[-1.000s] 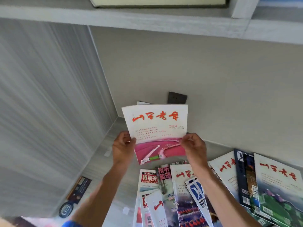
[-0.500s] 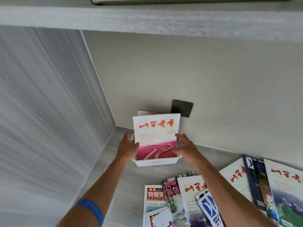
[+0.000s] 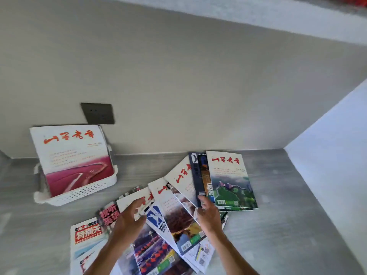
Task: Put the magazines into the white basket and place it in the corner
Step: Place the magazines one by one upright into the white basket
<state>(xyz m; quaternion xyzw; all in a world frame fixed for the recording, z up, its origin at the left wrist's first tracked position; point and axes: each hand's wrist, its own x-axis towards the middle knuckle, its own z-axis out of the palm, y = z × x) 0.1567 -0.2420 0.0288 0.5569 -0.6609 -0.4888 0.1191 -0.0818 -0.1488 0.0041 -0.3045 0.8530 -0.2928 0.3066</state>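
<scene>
A white perforated basket [image 3: 85, 192] stands on the grey counter at the left, against the back wall. A white and pink magazine [image 3: 71, 155] stands upright in it, leaning back. Several more magazines [image 3: 174, 213] lie fanned out on the counter to its right, the far one with a green cover [image 3: 231, 180]. My left hand [image 3: 129, 221] hovers over the middle of the fan, fingers spread, holding nothing. My right hand [image 3: 208, 215] touches the lower edge of a dark-covered magazine [image 3: 199, 175], fingers apart.
A dark wall socket [image 3: 98, 113] sits on the back wall just above the basket. A white side wall [image 3: 327, 155] closes the counter [image 3: 288, 225] on the right. A shelf edge [image 3: 258, 14] runs overhead.
Both hands let go of the white and pink magazine, which now stands in the basket. They moved right and down onto the fanned magazines; the view swung right.
</scene>
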